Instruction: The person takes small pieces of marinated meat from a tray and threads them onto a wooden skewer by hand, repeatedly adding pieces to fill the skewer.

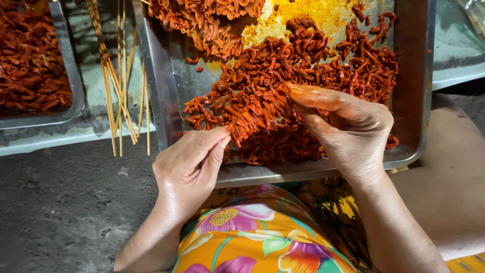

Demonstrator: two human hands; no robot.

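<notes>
From the head view, the left hand [189,164] and right hand [348,129] hold a skewered strip of red marinated meat [252,114] between them over a metal tray [409,76]. The left hand is clenched, pinching the strip's lower end; the right hand's fingertips [308,96] grip its upper end. Loose meat pieces [323,60] lie heaped in the tray behind, finished strips [202,15] at its far side. Bare skewers [118,86] lie on the bench [76,134] just left of the tray, and a second tray [65,65] stands beyond. The step looks like packing meat along the stick; the next move calls for a steady pinch so pieces do not slip.
</notes>
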